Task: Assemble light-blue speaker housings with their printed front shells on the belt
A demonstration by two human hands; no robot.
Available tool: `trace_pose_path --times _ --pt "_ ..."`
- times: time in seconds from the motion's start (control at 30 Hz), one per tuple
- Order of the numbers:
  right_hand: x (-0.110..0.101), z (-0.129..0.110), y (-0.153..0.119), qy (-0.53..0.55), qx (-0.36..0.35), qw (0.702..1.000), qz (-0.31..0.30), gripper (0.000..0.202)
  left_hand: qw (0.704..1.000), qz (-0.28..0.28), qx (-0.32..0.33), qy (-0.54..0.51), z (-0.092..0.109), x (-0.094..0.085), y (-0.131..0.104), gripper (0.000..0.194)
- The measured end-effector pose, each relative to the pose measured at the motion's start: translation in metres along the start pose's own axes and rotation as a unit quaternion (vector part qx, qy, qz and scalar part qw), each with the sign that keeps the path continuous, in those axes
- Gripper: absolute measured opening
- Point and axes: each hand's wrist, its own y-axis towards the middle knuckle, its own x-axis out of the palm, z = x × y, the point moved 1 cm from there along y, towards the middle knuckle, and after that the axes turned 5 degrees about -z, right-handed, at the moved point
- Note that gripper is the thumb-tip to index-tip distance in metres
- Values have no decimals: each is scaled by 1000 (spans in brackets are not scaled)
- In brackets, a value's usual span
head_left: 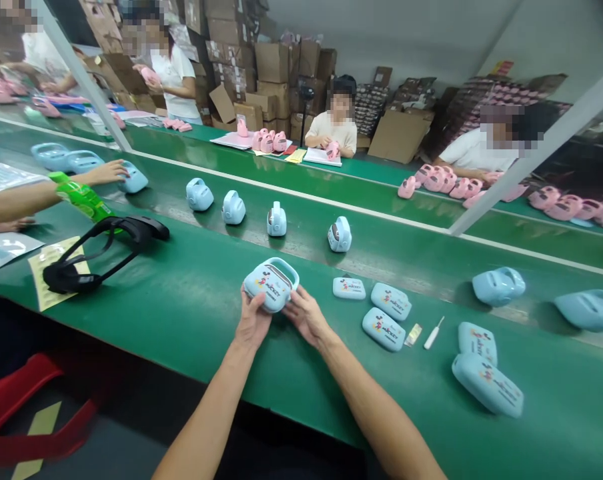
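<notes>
Between my two hands is a light blue plastic case with a carry handle, its printed Mickey front turned up toward me. My left hand grips its lower left side, thumb on the front. On the lower right side, the fingers of my right hand close against the edge. To the right lie several loose printed blue panels, beside a small yellowish packet and a thin white-handled tool. More printed panels rest farther right, two of them overlapping.
Blue cases stand spaced along the belt ahead. At left are a black head strap, a green packet and a co-worker's hand on a case. Across the line, people handle pink cases. A slanted post rises at right.
</notes>
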Motion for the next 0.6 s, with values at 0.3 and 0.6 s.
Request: trace_pose_path --times 0.3,0.6 --pt "-36 -12 9 -146 -120 975 -118 91 959 -4 95 268 -9 -9 21 60" --pt "-1 5 10 -165 -169 962 136 67 922 92 146 346 -34 -11 20 55"
